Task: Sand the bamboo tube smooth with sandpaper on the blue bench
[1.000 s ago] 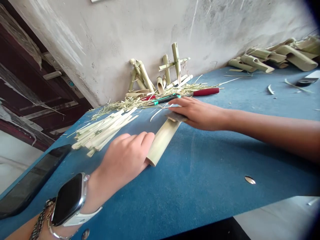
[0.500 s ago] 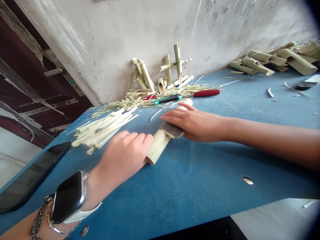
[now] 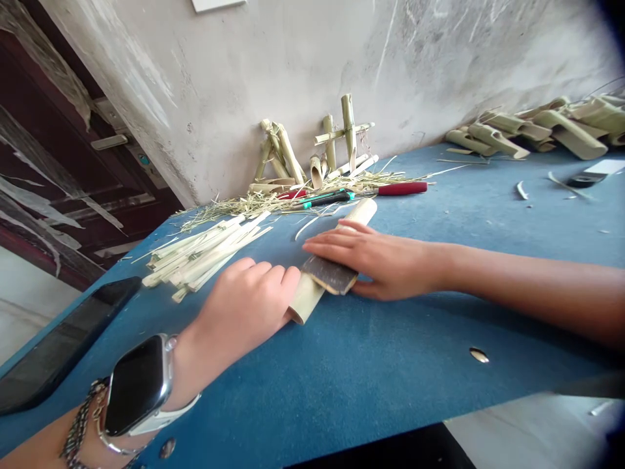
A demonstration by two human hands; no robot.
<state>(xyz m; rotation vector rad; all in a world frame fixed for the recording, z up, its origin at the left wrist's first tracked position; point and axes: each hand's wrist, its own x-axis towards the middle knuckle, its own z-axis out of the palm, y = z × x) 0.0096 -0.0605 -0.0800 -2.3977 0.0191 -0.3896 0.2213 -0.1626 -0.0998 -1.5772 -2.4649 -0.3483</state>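
A pale bamboo tube (image 3: 362,212) lies slantwise on the blue table. My left hand (image 3: 251,298), with a watch on its wrist, is closed around the tube's near end. Folded over the tube's upper side is a dark piece of sandpaper (image 3: 331,274). My right hand (image 3: 371,257) presses it down, fingers together across the tube and thumb at the near side. Part of the sandpaper is hidden under those fingers.
Bamboo strips (image 3: 209,251) lie left of the tube, beside a black phone (image 3: 68,345). Behind are a red-handled tool (image 3: 403,189), a black-and-teal cutter (image 3: 327,198), shavings and bamboo frames (image 3: 348,130) against the wall. Cut bamboo pieces (image 3: 569,133) are heaped at far right.
My right hand has slid with the sandpaper along the tube towards my left hand, baring more of the far end. My left hand keeps its grip. The view has shifted slightly.
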